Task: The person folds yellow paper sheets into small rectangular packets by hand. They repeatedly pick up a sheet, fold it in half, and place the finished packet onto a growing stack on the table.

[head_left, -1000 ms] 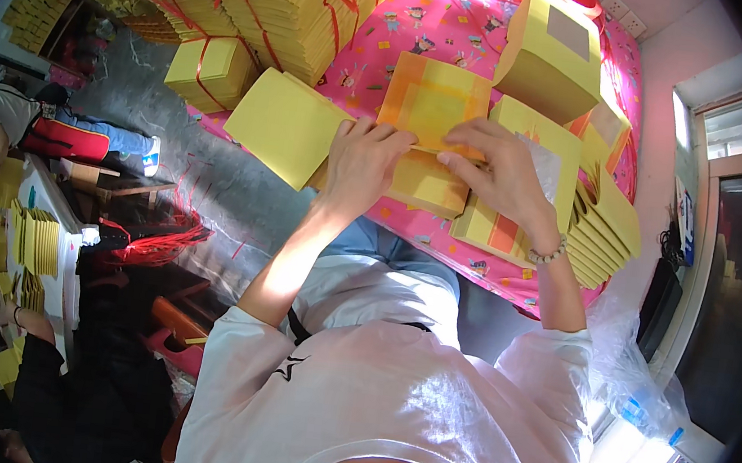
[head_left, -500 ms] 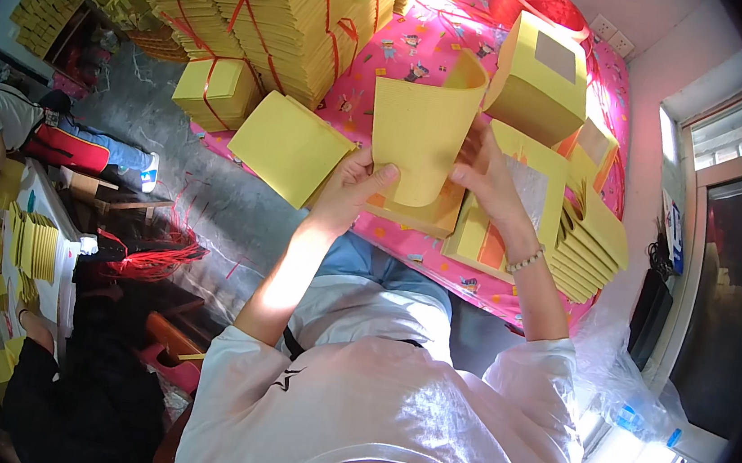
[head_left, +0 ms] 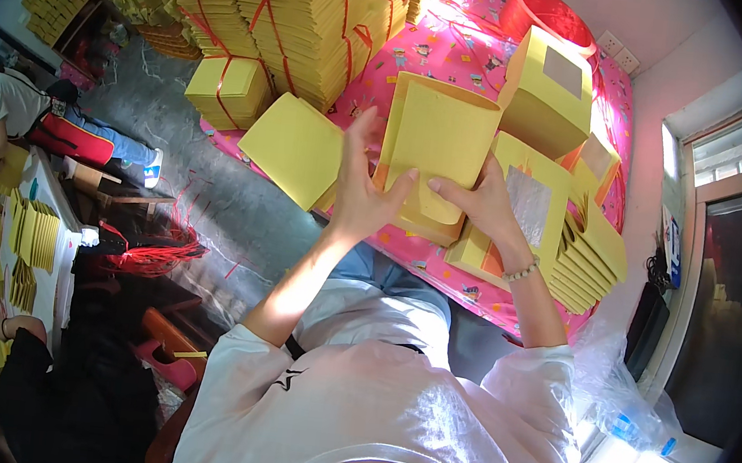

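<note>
- A person sits at the near edge of a table spread with a pink patterned cloth [head_left: 462, 56], seen from above their head.
- Both hands lift one yellow paper sheet [head_left: 439, 144] upright above the cloth, near the middle of the near edge, tilted so its face shows to the person.
- The left hand [head_left: 366, 197] is spread against the sheet's left edge, fingers reaching up along it, seemingly to steady it.
- The right hand [head_left: 482, 205] pinches the sheet's lower right part, thumb across the front, which keeps the paper from flopping.
- Under the hands lies a low stack of similar yellow sheets [head_left: 426, 224], probably kept there for easy reach.
- One loose yellow sheet [head_left: 294, 147] overhangs the table's left near corner.
- Two yellow sheets with silver foil squares show: one raised at the far right [head_left: 548, 92], one flat by the right wrist [head_left: 528, 203].
- A fanned pile of yellow folded sheets [head_left: 590, 259] sits along the right edge; too many to count.
- Tall bundles tied with red string [head_left: 294, 16] fill the far left corner; I cannot count them exactly.
- One red basket [head_left: 547, 19] stands at the far edge.
- One other person [head_left: 13, 108] works well apart, at left.
</note>
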`<state>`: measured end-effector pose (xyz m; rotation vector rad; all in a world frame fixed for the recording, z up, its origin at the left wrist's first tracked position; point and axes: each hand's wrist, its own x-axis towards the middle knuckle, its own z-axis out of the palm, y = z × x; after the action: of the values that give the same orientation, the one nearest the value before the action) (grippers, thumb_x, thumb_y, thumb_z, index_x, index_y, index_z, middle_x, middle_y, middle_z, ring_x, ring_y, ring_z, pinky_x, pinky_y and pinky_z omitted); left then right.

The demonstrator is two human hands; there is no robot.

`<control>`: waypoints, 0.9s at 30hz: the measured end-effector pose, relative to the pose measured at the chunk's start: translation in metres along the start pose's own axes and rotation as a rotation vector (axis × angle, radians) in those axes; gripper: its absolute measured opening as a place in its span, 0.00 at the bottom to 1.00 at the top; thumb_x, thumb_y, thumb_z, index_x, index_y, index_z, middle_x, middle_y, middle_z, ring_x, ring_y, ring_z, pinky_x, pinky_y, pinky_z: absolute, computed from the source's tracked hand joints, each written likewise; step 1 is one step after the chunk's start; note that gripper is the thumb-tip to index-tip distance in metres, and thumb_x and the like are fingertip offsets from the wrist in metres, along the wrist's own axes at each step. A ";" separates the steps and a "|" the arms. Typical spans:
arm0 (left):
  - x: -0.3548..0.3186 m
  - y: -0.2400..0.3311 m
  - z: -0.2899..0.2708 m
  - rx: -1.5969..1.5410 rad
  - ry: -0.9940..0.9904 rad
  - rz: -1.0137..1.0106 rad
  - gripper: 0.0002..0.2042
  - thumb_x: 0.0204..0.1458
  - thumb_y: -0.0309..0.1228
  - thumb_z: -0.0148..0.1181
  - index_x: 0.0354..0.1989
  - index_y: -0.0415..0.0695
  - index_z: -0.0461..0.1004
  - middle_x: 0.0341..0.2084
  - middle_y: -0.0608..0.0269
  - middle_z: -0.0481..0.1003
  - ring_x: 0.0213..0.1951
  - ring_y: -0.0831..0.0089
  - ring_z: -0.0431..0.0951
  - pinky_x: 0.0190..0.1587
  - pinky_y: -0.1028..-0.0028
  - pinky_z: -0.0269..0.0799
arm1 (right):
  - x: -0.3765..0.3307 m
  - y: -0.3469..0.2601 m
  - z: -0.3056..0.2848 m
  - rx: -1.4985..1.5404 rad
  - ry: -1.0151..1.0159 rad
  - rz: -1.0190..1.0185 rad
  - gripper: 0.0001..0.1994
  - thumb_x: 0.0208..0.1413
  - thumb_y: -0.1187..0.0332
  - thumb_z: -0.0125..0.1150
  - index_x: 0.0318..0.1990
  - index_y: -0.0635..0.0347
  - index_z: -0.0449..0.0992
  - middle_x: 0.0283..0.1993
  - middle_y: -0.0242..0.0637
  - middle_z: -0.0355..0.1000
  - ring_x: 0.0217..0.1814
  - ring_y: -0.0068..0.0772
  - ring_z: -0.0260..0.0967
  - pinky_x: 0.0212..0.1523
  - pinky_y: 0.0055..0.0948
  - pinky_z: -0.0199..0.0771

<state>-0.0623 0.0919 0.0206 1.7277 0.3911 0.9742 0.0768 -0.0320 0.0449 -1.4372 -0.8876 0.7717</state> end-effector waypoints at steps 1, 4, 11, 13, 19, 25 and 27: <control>0.004 -0.002 0.000 -0.181 -0.069 -0.034 0.32 0.48 0.23 0.63 0.60 0.38 0.55 0.51 0.52 0.68 0.52 0.70 0.69 0.54 0.71 0.64 | -0.001 -0.001 0.000 -0.010 0.007 -0.002 0.36 0.44 0.70 0.72 0.60 0.67 0.59 0.54 0.41 0.68 0.57 0.29 0.66 0.56 0.30 0.68; 0.008 0.002 -0.002 -0.508 -0.228 -0.262 0.28 0.51 0.22 0.60 0.60 0.38 0.56 0.51 0.55 0.68 0.54 0.72 0.68 0.56 0.71 0.63 | -0.002 -0.001 0.002 -0.022 0.027 0.000 0.36 0.44 0.69 0.72 0.60 0.68 0.59 0.54 0.41 0.69 0.55 0.29 0.67 0.55 0.29 0.69; 0.021 0.009 -0.007 -0.545 -0.328 -0.439 0.23 0.57 0.23 0.53 0.61 0.39 0.57 0.53 0.59 0.68 0.55 0.75 0.68 0.57 0.72 0.64 | 0.006 -0.001 0.003 -0.053 0.061 -0.002 0.34 0.46 0.68 0.71 0.59 0.68 0.61 0.53 0.41 0.69 0.55 0.29 0.68 0.53 0.28 0.70; 0.025 0.009 -0.009 -0.530 -0.351 -0.467 0.25 0.58 0.24 0.53 0.64 0.40 0.55 0.55 0.60 0.68 0.56 0.74 0.68 0.57 0.73 0.65 | 0.008 -0.007 0.005 -0.054 0.073 0.022 0.31 0.48 0.67 0.70 0.58 0.68 0.63 0.52 0.41 0.70 0.54 0.29 0.69 0.53 0.27 0.70; 0.028 0.004 -0.006 -0.710 -0.317 -0.662 0.25 0.58 0.24 0.52 0.65 0.41 0.55 0.56 0.59 0.67 0.56 0.72 0.70 0.56 0.71 0.68 | 0.014 -0.010 0.007 0.053 0.116 0.133 0.27 0.52 0.63 0.67 0.56 0.69 0.66 0.51 0.42 0.72 0.52 0.29 0.70 0.52 0.26 0.70; 0.030 0.001 -0.006 -0.759 -0.319 -0.700 0.25 0.58 0.24 0.53 0.65 0.42 0.55 0.55 0.58 0.68 0.56 0.70 0.70 0.55 0.70 0.69 | 0.015 -0.007 0.008 0.117 0.110 0.165 0.28 0.52 0.63 0.67 0.56 0.69 0.66 0.51 0.43 0.72 0.51 0.29 0.71 0.51 0.27 0.71; 0.030 0.003 -0.007 -0.734 -0.320 -0.697 0.25 0.59 0.25 0.52 0.64 0.42 0.56 0.54 0.59 0.69 0.56 0.70 0.70 0.55 0.71 0.69 | 0.013 -0.008 0.008 0.064 0.121 0.167 0.28 0.52 0.63 0.67 0.56 0.69 0.66 0.51 0.43 0.71 0.51 0.30 0.71 0.51 0.27 0.71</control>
<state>-0.0504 0.1151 0.0368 0.9324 0.3305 0.2557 0.0758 -0.0164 0.0527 -1.4978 -0.6507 0.8208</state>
